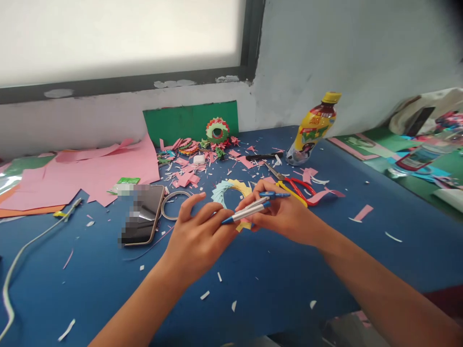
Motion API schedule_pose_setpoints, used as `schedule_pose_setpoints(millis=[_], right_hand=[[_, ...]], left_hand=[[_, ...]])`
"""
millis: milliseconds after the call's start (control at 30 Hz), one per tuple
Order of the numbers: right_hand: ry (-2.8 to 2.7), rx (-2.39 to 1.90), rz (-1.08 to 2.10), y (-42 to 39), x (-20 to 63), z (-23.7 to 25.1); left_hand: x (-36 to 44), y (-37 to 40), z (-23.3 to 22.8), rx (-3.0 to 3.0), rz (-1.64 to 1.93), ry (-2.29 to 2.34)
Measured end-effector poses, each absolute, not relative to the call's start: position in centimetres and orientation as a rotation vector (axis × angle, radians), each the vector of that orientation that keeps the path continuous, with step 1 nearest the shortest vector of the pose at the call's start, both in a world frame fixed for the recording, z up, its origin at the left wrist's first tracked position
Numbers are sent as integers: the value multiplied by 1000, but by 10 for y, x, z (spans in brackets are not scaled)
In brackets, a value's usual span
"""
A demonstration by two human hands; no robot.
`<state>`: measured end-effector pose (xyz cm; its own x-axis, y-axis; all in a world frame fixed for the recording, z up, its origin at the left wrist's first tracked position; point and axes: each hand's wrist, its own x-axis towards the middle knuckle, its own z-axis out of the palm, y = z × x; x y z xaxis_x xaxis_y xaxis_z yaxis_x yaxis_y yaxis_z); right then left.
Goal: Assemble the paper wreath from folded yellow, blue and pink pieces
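You are facing a blue tabletop (90,282) that is filling most of the lower view and running back to a pale wall (119,115). At upper left, a wide window (119,38) is glowing a soft, milky white. A dark gray frame (249,43) is bordering its pane, with rough white patches (175,84) marking the lower bar. To your right, the wall is continuing in grayer tones, and a green surface (381,135) is showing beyond the tabletop's edge.

Paper ring (219,192) partly hidden by right hand (291,214); phone (146,217) partly blurred; cable (6,290) cut off at left edge.
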<state>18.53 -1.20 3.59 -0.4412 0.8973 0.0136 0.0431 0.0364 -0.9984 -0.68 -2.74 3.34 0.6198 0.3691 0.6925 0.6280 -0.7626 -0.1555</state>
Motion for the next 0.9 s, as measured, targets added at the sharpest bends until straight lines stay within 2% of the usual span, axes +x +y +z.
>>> schedule_pose_setpoints(millis=[567, 900], right_hand=[[-1561, -970, 1309, -27, 181, 45], [-1639, -1019, 1021, -46, 179, 50]], left_hand=[[-5, -35, 36, -2428, -1074, -769], [-13, -41, 38, -2386, -1082, -747]])
